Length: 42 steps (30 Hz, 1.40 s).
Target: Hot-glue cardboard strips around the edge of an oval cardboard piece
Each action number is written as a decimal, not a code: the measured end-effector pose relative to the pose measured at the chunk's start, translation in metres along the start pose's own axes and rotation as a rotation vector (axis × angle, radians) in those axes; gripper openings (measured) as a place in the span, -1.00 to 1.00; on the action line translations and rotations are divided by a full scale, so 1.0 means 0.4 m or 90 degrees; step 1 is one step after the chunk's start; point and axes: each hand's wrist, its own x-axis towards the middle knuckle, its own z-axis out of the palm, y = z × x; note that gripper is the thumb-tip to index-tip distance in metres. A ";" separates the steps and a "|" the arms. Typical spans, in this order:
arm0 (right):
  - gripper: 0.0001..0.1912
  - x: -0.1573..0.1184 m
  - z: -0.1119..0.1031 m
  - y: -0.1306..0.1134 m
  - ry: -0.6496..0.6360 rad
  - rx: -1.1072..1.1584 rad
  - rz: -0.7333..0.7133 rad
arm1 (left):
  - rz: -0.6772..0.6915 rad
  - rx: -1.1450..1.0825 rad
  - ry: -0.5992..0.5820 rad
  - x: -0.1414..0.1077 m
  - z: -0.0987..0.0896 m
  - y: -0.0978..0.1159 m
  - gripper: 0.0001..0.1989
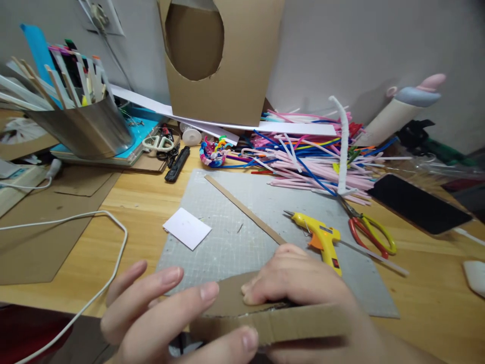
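In front of me is a curved cardboard piece (233, 293) with a cardboard strip (299, 326) standing along its near edge. My right hand (303, 283) grips this piece, its fingers bent over the top while the rest of the hand is partly hidden behind the strip. My left hand (162, 313) has its fingers stretched apart at the piece's left end, the thumb lying against the strip's outer face. A yellow hot glue gun (320, 235) lies on the grey cutting mat (227, 253) just beyond my right hand. A thin cardboard strip (242, 208) and a white card (187, 228) lie there too.
Pliers (371, 235) and a phone (419, 203) lie at right, near a heap of pipe cleaners (303, 162). A metal holder (91, 126) of sticks stands at left. A white cable (113, 263) crosses the left side. Cardboard with a round hole (242, 76) leans on the wall.
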 end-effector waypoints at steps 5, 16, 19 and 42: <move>-0.86 0.018 -0.002 -0.005 -0.004 0.032 0.095 | 0.067 -0.028 0.144 0.094 -0.024 0.041 -0.72; -0.87 0.065 0.006 0.006 -0.004 0.141 0.305 | 0.079 -0.093 0.013 0.171 -0.046 0.029 -0.55; -0.88 0.063 0.007 0.008 -0.006 0.176 0.325 | 0.099 -0.073 0.004 0.176 -0.047 0.031 -0.51; -0.89 0.058 0.000 -0.001 -0.006 0.134 0.288 | 0.046 -0.088 0.062 0.182 -0.027 0.067 -0.63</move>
